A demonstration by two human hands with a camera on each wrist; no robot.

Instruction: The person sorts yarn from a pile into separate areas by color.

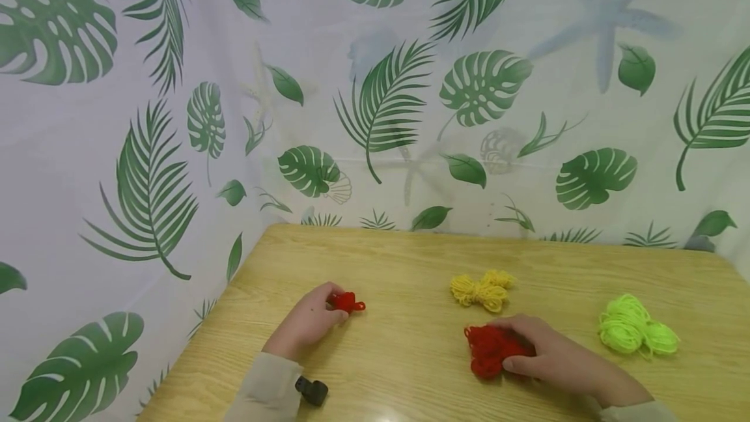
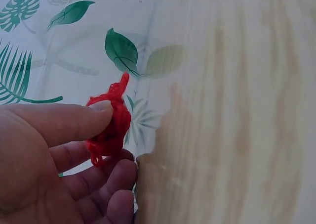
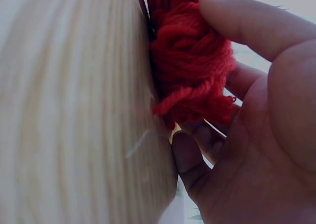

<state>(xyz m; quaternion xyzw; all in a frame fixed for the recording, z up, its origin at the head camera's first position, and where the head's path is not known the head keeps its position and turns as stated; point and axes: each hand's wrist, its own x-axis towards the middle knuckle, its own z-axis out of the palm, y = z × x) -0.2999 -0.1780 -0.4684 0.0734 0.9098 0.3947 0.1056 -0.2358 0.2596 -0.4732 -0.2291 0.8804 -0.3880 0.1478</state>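
Between the thumb and fingers of my left hand [image 1: 313,318] is a small bunch of red yarn [image 1: 348,303], close over the table's left half. The left wrist view shows the thumb pressed on this little red bunch [image 2: 111,122], with loops sticking out at its top and bottom. My right hand [image 1: 547,357] grips a larger bundle of red yarn [image 1: 495,349] on the right half of the table. In the right wrist view the thumb lies across the wound strands of the big bundle [image 3: 192,56], right at the tabletop, and the fingers curl behind it.
A yellow yarn bundle [image 1: 482,290] lies just behind the right hand. Farther right rests a neon green yarn bundle [image 1: 635,327]. The wooden table [image 1: 398,266] meets a leaf-printed cloth [image 1: 375,207] at its back and left. A black strap piece [image 1: 312,391] hangs by the left sleeve.
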